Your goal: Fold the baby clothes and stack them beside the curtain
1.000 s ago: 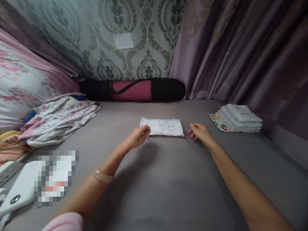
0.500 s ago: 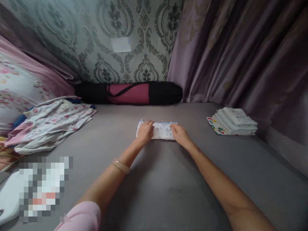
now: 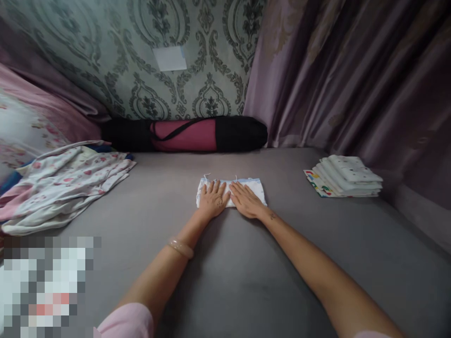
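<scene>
The left hand (image 3: 213,202) and right hand (image 3: 247,203), both open, are now lying palm-down, seemingly flattening 1 folded cloth (image 3: 260,191) beneath them.

A folded white cloth (image 3: 259,191) with blue edging lies flat on the grey sheet (image 3: 232,263).

Looks like a home, prob. a bedroom: I'm at a wide grey fabric surface (image 3: 225,281), w/ damask-type wallpaper (image 3: 207,56) on the far wall, long purple curtains (image 3: 310,70) far right, floral bedding or cloth (image 3: 31,126) on the left, loose printed clothes (image 3: 77,173) nearer me & a folded cloth stack (image 3: 348,176) on the right.
</scene>
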{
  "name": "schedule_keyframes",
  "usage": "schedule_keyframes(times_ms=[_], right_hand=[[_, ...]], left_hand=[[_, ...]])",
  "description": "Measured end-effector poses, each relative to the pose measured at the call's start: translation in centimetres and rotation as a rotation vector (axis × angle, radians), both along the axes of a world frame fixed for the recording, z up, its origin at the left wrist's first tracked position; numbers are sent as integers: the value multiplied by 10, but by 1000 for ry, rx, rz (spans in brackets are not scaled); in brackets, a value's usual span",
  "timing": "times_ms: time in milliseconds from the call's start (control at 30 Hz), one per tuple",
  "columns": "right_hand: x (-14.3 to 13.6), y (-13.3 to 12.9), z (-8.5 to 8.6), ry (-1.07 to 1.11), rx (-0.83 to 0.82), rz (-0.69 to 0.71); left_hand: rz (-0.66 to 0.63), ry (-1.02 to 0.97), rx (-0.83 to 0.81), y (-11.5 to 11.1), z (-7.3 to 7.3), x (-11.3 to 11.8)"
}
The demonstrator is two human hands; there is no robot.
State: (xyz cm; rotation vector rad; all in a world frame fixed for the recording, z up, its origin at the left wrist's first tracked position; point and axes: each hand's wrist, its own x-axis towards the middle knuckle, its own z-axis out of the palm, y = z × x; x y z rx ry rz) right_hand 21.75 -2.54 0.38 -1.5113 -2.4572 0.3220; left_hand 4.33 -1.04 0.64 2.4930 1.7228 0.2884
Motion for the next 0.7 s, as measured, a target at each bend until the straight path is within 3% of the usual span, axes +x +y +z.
schedule_keyframes(times_ms=[333, 700], right_hand=[[37, 12, 0, -89, 22, -40], [58, 20, -4, -123, -50, -164]], left_hand=[[0, -5, -38, 5, 0, -2], [-277, -2, -120, 23, -2, -45]])
